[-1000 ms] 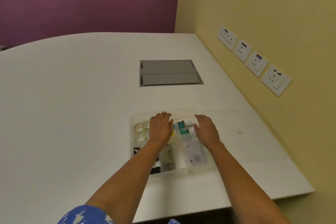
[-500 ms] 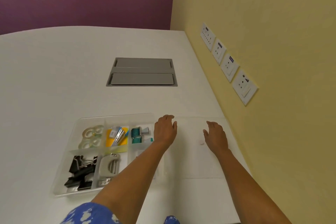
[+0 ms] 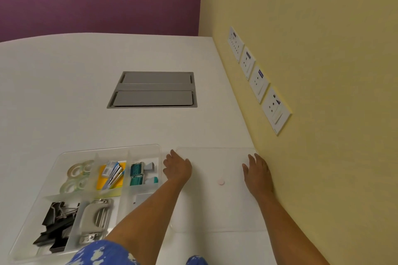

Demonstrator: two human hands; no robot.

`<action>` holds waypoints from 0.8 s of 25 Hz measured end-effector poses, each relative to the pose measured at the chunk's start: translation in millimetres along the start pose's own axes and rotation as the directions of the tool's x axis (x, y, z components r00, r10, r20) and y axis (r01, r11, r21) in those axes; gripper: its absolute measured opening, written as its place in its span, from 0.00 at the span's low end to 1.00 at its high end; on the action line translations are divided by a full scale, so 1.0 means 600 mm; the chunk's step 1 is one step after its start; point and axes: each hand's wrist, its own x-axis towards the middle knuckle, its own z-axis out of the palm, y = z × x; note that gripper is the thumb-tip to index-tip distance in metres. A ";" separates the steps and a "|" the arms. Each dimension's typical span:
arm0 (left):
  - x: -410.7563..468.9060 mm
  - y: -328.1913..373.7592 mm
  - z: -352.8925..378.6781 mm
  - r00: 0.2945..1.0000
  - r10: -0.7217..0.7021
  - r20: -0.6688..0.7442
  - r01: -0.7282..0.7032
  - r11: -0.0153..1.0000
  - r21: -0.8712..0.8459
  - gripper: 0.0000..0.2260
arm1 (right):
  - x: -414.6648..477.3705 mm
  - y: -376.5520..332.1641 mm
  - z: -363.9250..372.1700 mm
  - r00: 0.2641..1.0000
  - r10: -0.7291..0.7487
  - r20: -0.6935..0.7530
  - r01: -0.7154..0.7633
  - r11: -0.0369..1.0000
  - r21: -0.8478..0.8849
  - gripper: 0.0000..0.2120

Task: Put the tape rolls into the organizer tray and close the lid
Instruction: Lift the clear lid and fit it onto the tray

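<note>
No readable text, small blue labels on the wall sockets (image 3: 259,84) too blurred to make out

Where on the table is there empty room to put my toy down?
The table is bare left of the grey hatch, and between the hatch and the tray. The tray is full, and the clear lid beside it sits under both hands by the wall.

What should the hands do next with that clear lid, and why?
Probably grip the lid by its two side edges and lift it. The tape rolls already sit in the organizer tray, which is uncovered, while the lid lies flat on the table beside it, with the left hand and right hand at its edges.
</note>
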 end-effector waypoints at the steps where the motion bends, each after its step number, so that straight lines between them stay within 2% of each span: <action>1: 0.001 0.005 0.002 1.000 -0.013 -0.012 0.013 1.000 -0.016 0.27 | 0.000 0.003 0.005 1.000 -0.005 -0.006 0.005 1.000 0.002 0.23; 7: 0.013 0.031 -0.022 0.983 -0.186 0.005 0.183 0.962 -0.205 0.21 | 0.002 -0.003 0.010 0.999 0.028 -0.045 -0.024 0.996 0.087 0.22; 10: 0.024 0.034 -0.044 0.981 -0.196 0.003 0.186 0.925 -0.330 0.19 | 0.005 -0.007 0.007 0.997 0.052 -0.049 -0.046 0.992 0.116 0.22; 12: 0.026 0.041 -0.056 0.987 -0.160 0.002 0.137 0.840 -0.525 0.16 | 0.008 -0.010 0.002 0.996 0.071 -0.050 -0.063 0.987 0.147 0.21; 14: 0.015 0.060 -0.076 0.992 -0.114 0.046 0.112 0.684 -0.721 0.13 | 0.008 -0.016 -0.007 0.994 0.091 -0.055 -0.079 0.977 0.196 0.20; 15: 0.009 0.072 -0.089 0.995 -0.085 0.047 0.091 0.640 -0.763 0.12 | 0.007 -0.020 -0.014 0.993 0.099 -0.063 -0.082 0.969 0.233 0.20; 17: -0.004 0.096 -0.115 1.000 -0.012 -0.021 -0.008 0.635 -0.772 0.12 | 0.006 -0.031 -0.032 0.988 0.117 -0.104 -0.074 0.933 0.351 0.19; 20: -0.029 0.125 -0.167 0.972 0.099 -0.212 -0.224 0.648 -0.728 0.12 | 0.008 -0.057 -0.079 0.955 0.188 -0.228 -0.036 0.839 0.542 0.16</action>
